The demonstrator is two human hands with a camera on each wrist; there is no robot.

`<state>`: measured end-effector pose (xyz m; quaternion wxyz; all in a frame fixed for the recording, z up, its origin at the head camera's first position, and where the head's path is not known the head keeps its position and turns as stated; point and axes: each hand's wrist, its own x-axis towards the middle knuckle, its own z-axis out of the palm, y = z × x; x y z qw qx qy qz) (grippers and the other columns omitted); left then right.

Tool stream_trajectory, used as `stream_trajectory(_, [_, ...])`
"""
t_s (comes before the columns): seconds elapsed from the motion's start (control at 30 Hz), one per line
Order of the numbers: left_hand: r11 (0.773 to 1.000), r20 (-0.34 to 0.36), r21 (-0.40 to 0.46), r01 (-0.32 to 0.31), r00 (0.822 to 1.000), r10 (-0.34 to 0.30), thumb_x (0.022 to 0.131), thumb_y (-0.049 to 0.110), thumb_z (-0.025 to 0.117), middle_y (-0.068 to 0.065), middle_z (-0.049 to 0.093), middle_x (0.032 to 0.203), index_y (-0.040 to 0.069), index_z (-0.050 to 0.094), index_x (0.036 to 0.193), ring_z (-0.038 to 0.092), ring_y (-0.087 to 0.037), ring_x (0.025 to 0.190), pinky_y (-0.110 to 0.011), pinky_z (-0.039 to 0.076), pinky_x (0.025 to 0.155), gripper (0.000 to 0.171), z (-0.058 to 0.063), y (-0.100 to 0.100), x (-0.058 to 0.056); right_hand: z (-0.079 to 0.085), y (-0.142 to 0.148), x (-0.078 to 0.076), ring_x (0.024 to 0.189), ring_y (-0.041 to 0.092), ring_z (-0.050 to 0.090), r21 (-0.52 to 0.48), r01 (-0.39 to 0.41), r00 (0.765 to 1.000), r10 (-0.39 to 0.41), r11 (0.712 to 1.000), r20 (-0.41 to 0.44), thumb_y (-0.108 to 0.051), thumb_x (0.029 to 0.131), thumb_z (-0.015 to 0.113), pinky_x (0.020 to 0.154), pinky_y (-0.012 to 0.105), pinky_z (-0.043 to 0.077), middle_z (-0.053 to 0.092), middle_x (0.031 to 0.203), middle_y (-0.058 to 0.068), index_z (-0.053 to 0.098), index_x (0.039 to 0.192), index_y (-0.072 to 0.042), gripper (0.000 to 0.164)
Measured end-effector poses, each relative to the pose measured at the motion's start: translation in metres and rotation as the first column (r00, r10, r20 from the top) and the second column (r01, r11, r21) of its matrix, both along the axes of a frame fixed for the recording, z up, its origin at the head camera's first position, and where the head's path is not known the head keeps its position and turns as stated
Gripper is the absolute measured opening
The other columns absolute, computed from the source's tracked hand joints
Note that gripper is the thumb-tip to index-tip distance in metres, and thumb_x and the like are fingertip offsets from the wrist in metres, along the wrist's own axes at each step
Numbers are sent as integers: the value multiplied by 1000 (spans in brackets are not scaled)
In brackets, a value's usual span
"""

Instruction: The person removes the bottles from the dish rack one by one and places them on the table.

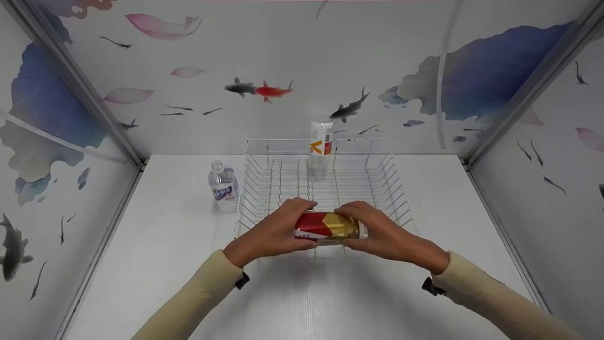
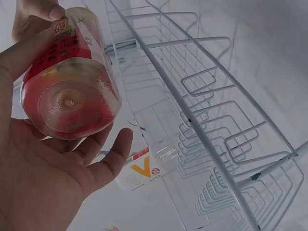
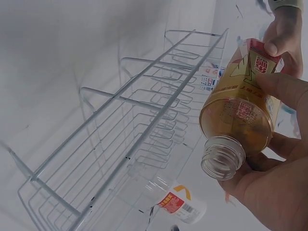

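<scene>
A plastic bottle (image 1: 325, 227) with a red and gold label lies sideways between both hands, above the front rim of the wire rack. My left hand (image 1: 278, 231) grips its red, base end, with the thumb along the top. Around the gold end curls my right hand (image 1: 377, 231), thumb and fingers on opposite sides. The left wrist view shows the ribbed base of the bottle (image 2: 70, 101). In the right wrist view the clear threaded neck of the bottle (image 3: 224, 156) has no cap on it.
A white wire rack (image 1: 396, 189) stands against the patterned back wall (image 1: 302, 56). Inside it, near the back, a clear bottle (image 1: 321, 144) with a white and orange label stands upright. Left of the rack, a clear bottle (image 1: 222, 189) with a blue label stands on the white tabletop (image 1: 165, 255).
</scene>
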<state>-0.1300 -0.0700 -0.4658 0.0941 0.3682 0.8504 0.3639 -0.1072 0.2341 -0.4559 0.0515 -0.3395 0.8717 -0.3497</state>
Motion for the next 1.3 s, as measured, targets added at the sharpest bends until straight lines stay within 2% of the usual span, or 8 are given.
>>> stream_trajectory(0.27, [998, 39, -55, 13, 999, -11, 91, 42, 91, -1, 57, 152, 14, 49, 160, 53, -16, 132, -34, 58, 108, 85, 5, 8, -1, 4, -5, 3, 136, 20, 55, 11, -22, 999, 22, 1000, -27, -11, 94, 89, 109, 45, 59, 59, 148, -1, 62, 152, -13, 64])
stream_trajectory(0.47, [996, 19, -84, 12, 1000, -10, 92, 44, 90, -1, 59, 150, 14, 49, 161, 56, -16, 129, -31, 59, 105, 86, 7, 12, -1, 7, -8, 4, 137, 20, 55, 22, -23, 999, 23, 1000, -40, -12, 94, 89, 111, 44, 58, 60, 148, 0, 62, 151, -11, 63])
stream_trajectory(0.9, [992, 7, -128, 2, 1000, -1, 91, 43, 90, -3, 62, 141, 13, 50, 158, 58, -16, 119, -28, 60, 97, 84, 6, 13, 1, 5, -18, 3, 134, 19, 56, 44, -76, 985, 82, 996, -153, -15, 95, 90, 108, 39, 60, 60, 146, 0, 64, 147, -12, 59])
stream_trajectory(1.13, [989, -34, -147, -6, 999, 1, 91, 41, 91, -1, 63, 129, 14, 58, 147, 57, -16, 113, -29, 60, 92, 70, 7, 15, 1, 4, -21, 0, 131, 20, 58, 29, -94, 973, 98, 995, -210, -15, 92, 93, 105, 38, 61, 61, 142, 3, 64, 144, -9, 60])
stream_trajectory(1.3, [990, -33, -144, -6, 999, 1, 92, 38, 90, 0, 63, 124, 14, 59, 144, 57, -16, 111, -29, 59, 90, 65, 8, 15, 2, 5, -22, -1, 131, 20, 58, 28, -94, 973, 98, 995, -211, -14, 91, 93, 105, 39, 61, 62, 141, 3, 64, 143, -9, 60])
